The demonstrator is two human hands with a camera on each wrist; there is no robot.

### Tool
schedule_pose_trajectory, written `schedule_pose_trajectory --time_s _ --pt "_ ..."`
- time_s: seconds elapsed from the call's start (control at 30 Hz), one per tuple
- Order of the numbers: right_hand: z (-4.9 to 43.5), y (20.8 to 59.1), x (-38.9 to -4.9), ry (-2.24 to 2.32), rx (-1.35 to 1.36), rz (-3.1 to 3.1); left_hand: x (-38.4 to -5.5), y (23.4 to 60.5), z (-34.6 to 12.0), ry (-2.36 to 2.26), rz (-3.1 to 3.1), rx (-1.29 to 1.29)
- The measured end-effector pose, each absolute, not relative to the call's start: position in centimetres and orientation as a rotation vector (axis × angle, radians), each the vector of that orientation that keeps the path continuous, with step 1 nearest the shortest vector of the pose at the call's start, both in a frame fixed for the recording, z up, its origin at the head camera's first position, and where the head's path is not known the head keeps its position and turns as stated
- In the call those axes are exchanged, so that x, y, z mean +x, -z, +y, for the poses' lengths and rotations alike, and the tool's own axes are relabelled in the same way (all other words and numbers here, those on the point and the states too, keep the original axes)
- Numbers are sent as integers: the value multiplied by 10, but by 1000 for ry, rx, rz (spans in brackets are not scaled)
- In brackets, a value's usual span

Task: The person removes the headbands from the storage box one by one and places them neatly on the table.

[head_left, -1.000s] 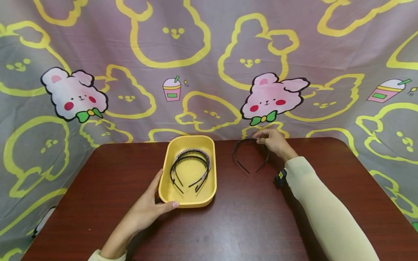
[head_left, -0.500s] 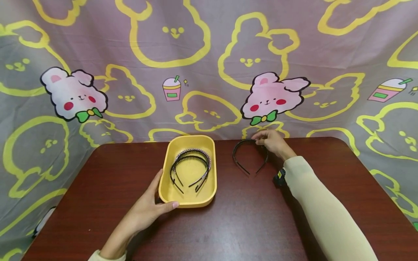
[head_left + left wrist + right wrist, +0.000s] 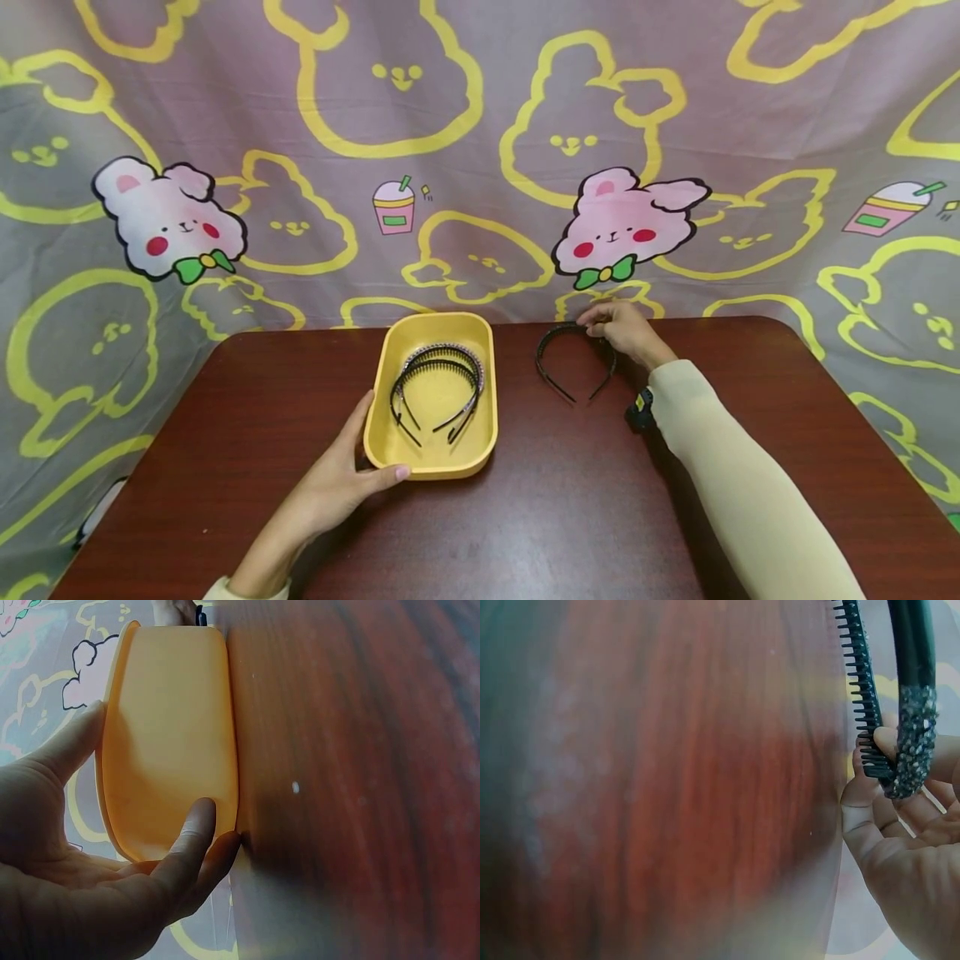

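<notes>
My left hand (image 3: pixel 341 479) grips a yellow plastic tray (image 3: pixel 431 465) by its near left corner, thumb on the rim. In the left wrist view, fingers (image 3: pixel 196 832) press against the tray's outer wall. Inside the tray lie a black toothed headband (image 3: pixel 438 362) and a headband with shiny stones (image 3: pixel 450 345), overlapping each other. To the right of the tray, my right hand (image 3: pixel 628 332) pinches the top of another black headband (image 3: pixel 538 354), its ends pointing towards me. The right wrist view shows that headband's comb teeth and sparkling dark stones (image 3: pixel 919 742) between thumb and fingers.
Both hands work over a dark red-brown wooden table (image 3: pixel 570 517). A grey curtain (image 3: pixel 465 108) with yellow outlines and pink rabbits hangs right behind its far edge. A black device (image 3: pixel 641 410) is worn on the right wrist.
My right hand and the headband it pinches have shifted very slightly towards me and to the left. The left hand and the tray have stayed in place.
</notes>
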State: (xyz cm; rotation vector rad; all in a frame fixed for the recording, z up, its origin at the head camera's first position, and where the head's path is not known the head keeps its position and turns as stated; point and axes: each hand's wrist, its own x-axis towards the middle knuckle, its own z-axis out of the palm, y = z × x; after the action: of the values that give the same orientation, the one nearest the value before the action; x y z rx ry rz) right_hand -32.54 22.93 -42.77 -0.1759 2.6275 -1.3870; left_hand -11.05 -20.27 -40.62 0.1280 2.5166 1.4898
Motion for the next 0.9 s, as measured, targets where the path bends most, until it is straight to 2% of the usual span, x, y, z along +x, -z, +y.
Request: schedule_pose_trajectory --time_s 0.9 --pt "226 427 -324 1337 -121 2652 -111 406 -203 -1496 2508 107"
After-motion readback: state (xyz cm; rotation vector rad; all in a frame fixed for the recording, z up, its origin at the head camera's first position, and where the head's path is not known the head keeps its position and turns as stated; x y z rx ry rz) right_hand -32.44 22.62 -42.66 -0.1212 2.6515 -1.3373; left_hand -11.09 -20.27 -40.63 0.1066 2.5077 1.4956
